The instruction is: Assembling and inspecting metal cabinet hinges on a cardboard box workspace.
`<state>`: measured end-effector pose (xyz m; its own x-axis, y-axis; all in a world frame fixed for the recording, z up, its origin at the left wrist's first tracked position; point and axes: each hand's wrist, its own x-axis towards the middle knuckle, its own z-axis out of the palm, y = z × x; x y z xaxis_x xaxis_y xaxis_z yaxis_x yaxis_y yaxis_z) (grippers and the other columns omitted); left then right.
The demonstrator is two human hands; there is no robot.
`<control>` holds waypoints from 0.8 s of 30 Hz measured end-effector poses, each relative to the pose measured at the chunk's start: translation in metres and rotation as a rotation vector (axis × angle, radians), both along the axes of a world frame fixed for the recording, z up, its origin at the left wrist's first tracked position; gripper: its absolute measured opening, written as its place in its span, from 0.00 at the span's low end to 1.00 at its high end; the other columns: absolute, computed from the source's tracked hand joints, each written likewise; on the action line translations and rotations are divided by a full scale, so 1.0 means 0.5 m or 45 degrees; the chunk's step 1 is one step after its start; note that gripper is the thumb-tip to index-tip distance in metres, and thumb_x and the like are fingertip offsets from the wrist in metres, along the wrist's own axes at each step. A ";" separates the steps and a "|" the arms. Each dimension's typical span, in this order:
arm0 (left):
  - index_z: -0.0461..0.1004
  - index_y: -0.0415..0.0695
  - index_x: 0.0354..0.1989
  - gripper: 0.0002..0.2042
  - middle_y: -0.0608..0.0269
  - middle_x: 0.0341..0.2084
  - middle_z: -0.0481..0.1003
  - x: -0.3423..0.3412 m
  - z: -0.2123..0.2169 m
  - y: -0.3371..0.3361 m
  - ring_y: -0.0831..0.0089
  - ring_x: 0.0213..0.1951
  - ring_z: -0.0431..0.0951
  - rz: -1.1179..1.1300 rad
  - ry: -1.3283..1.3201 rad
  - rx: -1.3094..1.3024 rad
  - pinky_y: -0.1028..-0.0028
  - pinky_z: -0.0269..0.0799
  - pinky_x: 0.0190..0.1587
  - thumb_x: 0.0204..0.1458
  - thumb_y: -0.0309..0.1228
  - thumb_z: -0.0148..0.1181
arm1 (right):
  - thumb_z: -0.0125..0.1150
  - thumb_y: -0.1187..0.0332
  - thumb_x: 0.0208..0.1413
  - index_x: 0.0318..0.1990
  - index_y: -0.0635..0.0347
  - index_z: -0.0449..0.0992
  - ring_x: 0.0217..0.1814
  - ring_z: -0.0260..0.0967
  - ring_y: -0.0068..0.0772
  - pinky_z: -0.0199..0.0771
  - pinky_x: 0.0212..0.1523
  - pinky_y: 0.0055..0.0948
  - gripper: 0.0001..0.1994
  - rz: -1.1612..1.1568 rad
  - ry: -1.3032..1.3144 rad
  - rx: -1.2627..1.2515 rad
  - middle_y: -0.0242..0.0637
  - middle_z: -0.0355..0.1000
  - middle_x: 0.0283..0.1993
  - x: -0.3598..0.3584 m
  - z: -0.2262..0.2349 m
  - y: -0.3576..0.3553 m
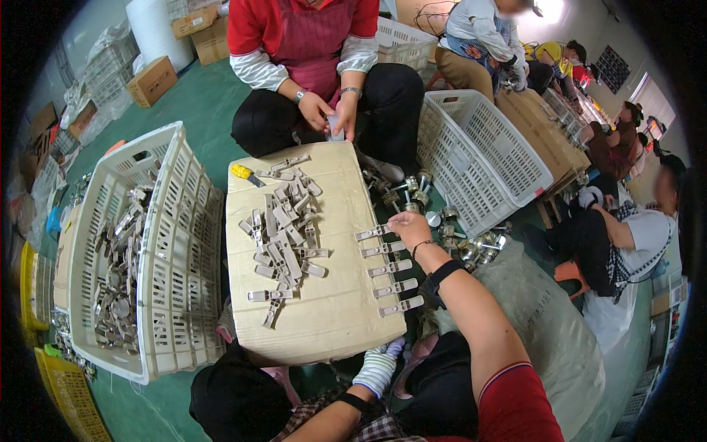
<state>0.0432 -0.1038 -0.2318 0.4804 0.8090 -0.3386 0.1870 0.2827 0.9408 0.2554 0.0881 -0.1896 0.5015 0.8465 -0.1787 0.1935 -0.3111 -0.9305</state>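
My right hand [411, 230] reaches over the right edge of the cardboard-topped work surface [339, 199]. Its fingertips pinch the outer end of a grey clip-shaped piece [370, 233]. Below that piece, several similar grey clips [390, 267] lie in a row along the same edge. A loose heap of grey clips [283, 236] covers the middle of the cardboard. My left hand [377, 368], in a white striped glove, is low at the near edge of the cardboard. Its fingers are partly hidden there, so their grip does not show.
A yellow-handled tool [246, 174] lies beyond the heap. At left stands a white crate [180, 295] of grey parts. Metal fittings [471, 250] and a plastic sack [537, 309] sit at right, near another white crate [479, 158]. A co-worker's hands [335, 118] hold a grey piece opposite.
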 end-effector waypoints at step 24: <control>0.68 0.41 0.49 0.17 0.57 0.45 0.72 -0.009 0.002 0.002 0.65 0.48 0.70 -0.017 -0.050 -0.067 0.71 0.62 0.52 0.54 0.35 0.53 | 0.58 0.71 0.42 0.37 0.58 0.74 0.44 0.66 0.46 0.66 0.47 0.35 0.11 0.333 -0.688 0.349 0.42 0.71 0.39 -0.051 0.087 0.020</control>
